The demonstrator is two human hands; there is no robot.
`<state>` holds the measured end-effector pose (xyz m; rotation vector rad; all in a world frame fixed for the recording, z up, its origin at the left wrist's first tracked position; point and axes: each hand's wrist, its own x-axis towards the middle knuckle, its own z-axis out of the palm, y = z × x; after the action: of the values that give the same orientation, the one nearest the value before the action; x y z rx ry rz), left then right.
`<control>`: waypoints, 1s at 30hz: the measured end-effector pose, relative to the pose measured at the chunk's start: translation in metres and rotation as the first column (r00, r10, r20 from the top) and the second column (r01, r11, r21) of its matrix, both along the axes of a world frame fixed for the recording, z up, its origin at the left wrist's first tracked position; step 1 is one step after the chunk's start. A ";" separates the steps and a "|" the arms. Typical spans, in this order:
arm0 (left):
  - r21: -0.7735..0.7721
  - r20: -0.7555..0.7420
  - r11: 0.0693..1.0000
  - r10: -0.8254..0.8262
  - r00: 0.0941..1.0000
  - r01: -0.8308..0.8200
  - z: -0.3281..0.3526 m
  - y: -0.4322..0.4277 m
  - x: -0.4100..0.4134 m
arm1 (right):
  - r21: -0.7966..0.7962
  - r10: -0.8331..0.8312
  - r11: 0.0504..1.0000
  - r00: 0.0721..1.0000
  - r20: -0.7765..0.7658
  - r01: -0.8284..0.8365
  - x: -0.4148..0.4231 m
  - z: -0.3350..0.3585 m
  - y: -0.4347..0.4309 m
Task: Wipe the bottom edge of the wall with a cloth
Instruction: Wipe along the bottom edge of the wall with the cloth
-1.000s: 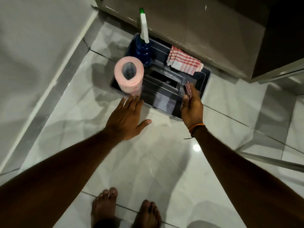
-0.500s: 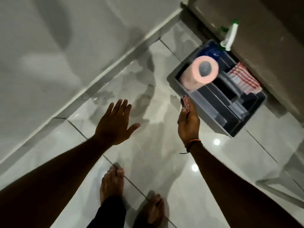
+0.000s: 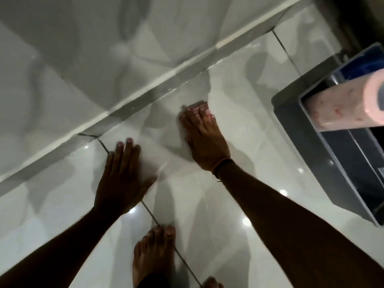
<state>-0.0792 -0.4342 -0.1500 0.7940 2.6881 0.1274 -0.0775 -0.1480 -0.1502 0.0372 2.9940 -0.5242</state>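
Observation:
The wall's bottom edge (image 3: 133, 104), a grey skirting strip with a white line above it, runs diagonally from lower left to upper right. My right hand (image 3: 204, 140) lies flat on a small red-and-white checked cloth (image 3: 200, 107) on the floor tile, a short way in front of the skirting. Only the cloth's far end shows past my fingertips. My left hand (image 3: 122, 175) rests flat on the floor with spread fingers, nearer the skirting's lower stretch, holding nothing.
A dark plastic caddy (image 3: 291, 125) sits at the right edge with a pink paper roll (image 3: 340, 109) lying in it. My bare feet (image 3: 153, 254) stand on the glossy white tiles at the bottom. Grout lines cross the floor.
The view has swung left and down toward the wall. Both hands have dropped onto the floor, the right one pressing the cloth down near the skirting. The caddy has slid to the right edge.

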 end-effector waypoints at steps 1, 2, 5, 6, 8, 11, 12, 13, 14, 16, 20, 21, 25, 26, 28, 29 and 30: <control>0.018 -0.010 1.000 -0.001 1.000 0.001 -0.003 -0.001 0.000 | 0.041 -0.020 0.999 0.999 -0.027 0.021 -0.008 -0.005 0.013; 0.030 -0.017 1.000 0.005 1.000 -0.005 -0.006 -0.001 0.000 | 0.095 -0.075 0.992 0.996 -0.049 0.079 -0.021 -0.008 0.031; 0.033 -0.023 0.999 0.026 0.999 -0.026 -0.012 -0.001 0.000 | 0.196 -0.398 0.893 0.914 -0.073 0.405 -0.078 -0.011 0.106; 0.036 -0.022 0.999 0.034 0.999 -0.033 -0.013 -0.002 0.001 | 0.193 -0.524 0.828 0.849 -0.069 0.527 -0.099 -0.008 0.133; 0.055 -0.031 0.997 0.048 0.998 -0.046 -0.015 -0.003 0.001 | 0.123 -0.693 0.711 0.720 -0.038 0.692 -0.141 0.003 0.176; 0.058 -0.025 0.997 0.052 0.998 -0.051 -0.014 -0.003 0.004 | 0.052 -0.720 0.694 0.692 0.053 0.718 -0.176 0.019 0.204; 0.049 -0.019 0.998 0.051 0.999 -0.050 -0.013 -0.003 0.004 | 0.054 -0.706 0.708 0.705 0.065 0.704 -0.177 0.019 0.201; 0.042 -0.012 0.998 0.050 0.999 -0.049 -0.012 -0.002 0.004 | 0.092 -0.680 0.732 0.730 0.062 0.675 -0.172 0.018 0.192; 0.039 -0.008 0.998 0.049 0.999 -0.049 -0.012 -0.001 0.004 | 0.164 -0.629 0.770 0.777 0.035 0.616 -0.162 0.013 0.179; 0.042 -0.009 0.998 0.056 0.998 -0.056 -0.010 0.000 0.003 | 0.258 -0.437 0.869 0.900 -0.001 0.422 -0.132 0.005 0.144; 0.036 -0.002 0.997 0.069 0.998 -0.069 -0.009 0.000 0.004 | 0.143 -0.057 0.988 0.998 0.026 0.052 -0.095 -0.008 0.137; 0.027 0.003 0.997 0.073 0.997 -0.073 -0.009 -0.001 0.003 | 0.164 -0.099 0.982 0.995 0.020 0.094 -0.101 -0.008 0.148; 0.000 0.004 0.999 0.039 0.999 -0.039 -0.011 -0.004 0.002 | 0.268 -0.538 0.819 0.842 0.049 0.508 -0.154 0.000 0.183; 0.000 -0.001 1.000 0.028 1.000 -0.028 -0.011 -0.004 0.003 | 0.260 -0.579 0.798 0.812 0.077 0.544 -0.161 0.002 0.176; 0.012 -0.004 1.000 0.018 1.000 -0.018 -0.008 -0.006 0.004 | 0.236 -0.582 0.798 0.811 0.062 0.555 -0.157 0.000 0.136; 0.015 -0.004 1.000 0.014 1.000 -0.014 -0.008 -0.007 0.004 | 0.220 -0.560 0.811 0.828 0.026 0.542 -0.148 -0.003 0.106; 0.010 -0.003 1.000 0.010 1.000 -0.010 -0.008 -0.008 0.004 | 0.189 -0.541 0.825 0.841 -0.007 0.532 -0.137 -0.005 0.070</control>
<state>-0.0752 -0.4424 -0.1577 0.7841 2.6964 0.1431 -0.2146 -0.0783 -0.1552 0.9191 2.9451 -0.2720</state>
